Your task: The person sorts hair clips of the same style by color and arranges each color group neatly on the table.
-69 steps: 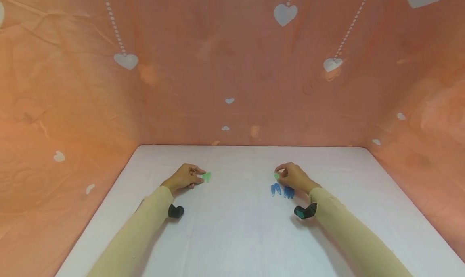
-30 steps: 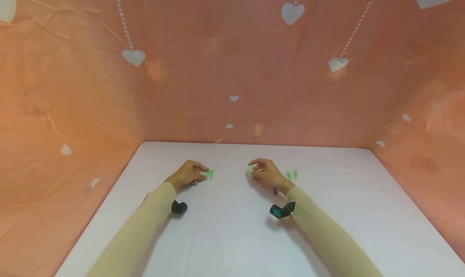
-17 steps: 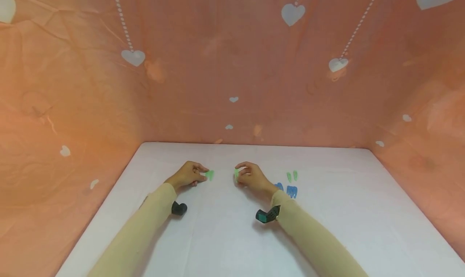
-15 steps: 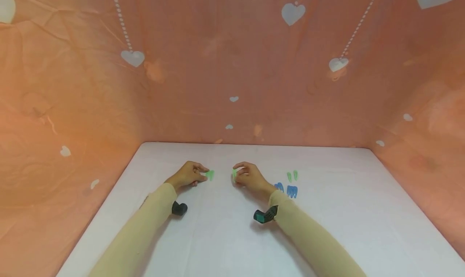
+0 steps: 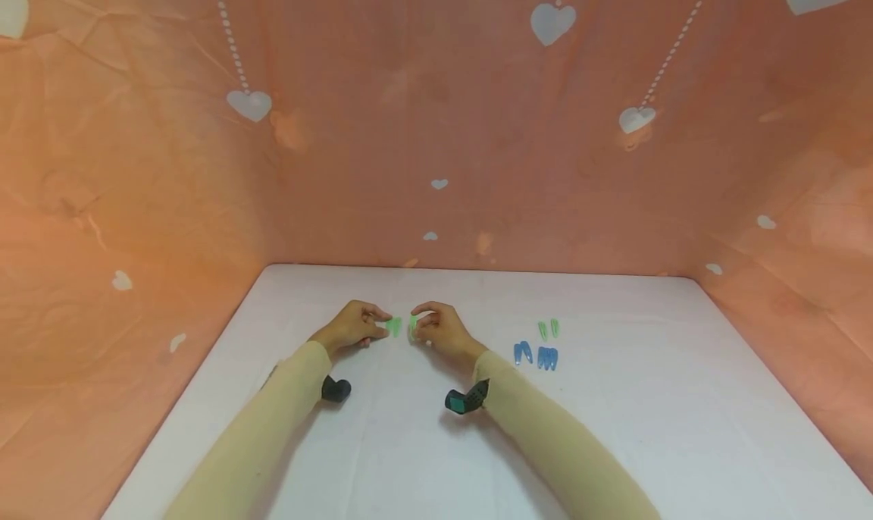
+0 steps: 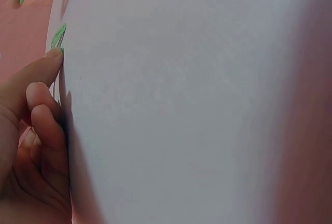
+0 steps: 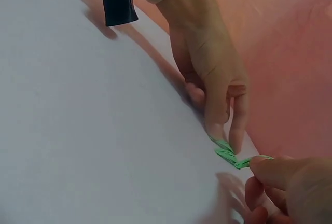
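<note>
On the white table, my left hand pinches one of the green hair clips lying side by side at its thumb and index fingertips. In the left wrist view, a green clip shows just beyond the thumb tip. My right hand holds another green hair clip between thumb and fingers, a short gap to the right of that pair. Seen from the right wrist, the held clip reaches right up to the clips at the left fingertips.
Farther right lie two green hair clips. Nearer me are a pair of blue hair clips and a close group of several more blue ones. An orange cloth with white hearts rises behind the table.
My right hand has picked up a green clip near the blue ones and carried it left, close to my left hand. The blue clips are uncovered again. My left hand has stayed in place.
</note>
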Available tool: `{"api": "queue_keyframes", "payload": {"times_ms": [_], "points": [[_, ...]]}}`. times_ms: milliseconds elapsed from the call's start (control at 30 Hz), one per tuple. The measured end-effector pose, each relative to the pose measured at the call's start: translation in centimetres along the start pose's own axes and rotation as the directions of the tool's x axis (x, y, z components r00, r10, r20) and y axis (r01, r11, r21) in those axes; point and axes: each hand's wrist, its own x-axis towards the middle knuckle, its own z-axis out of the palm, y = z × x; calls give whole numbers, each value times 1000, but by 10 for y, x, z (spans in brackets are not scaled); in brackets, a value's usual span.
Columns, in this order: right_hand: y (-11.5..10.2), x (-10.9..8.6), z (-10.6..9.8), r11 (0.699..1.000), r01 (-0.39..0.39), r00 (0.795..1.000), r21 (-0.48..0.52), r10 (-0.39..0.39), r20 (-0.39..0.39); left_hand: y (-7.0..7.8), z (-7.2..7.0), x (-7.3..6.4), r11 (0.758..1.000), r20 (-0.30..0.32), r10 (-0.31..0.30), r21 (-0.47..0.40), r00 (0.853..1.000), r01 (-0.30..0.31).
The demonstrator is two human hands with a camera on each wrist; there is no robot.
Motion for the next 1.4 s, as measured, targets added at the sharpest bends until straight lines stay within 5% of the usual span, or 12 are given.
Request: {"api": "queue_keyframes", "payload": {"times_ms": [300, 633, 867, 1400], "points": [[10, 15, 11, 1000, -8, 998, -2, 8, -58, -2, -1, 1, 1000, 16, 18, 19, 1000, -18], [2, 17, 19, 987, -30, 993, -160, 11, -121, 0, -6, 0, 999, 16, 35, 19, 999, -35], [4, 17, 21, 946, -72, 986, -315, 21, -164, -3, -1, 2, 999, 23, 52, 12, 998, -53], [4, 13, 34, 862, -130, 976, -490, 24, -217, 1, -2, -1, 998, 22, 44, 32, 999, -45]]}}
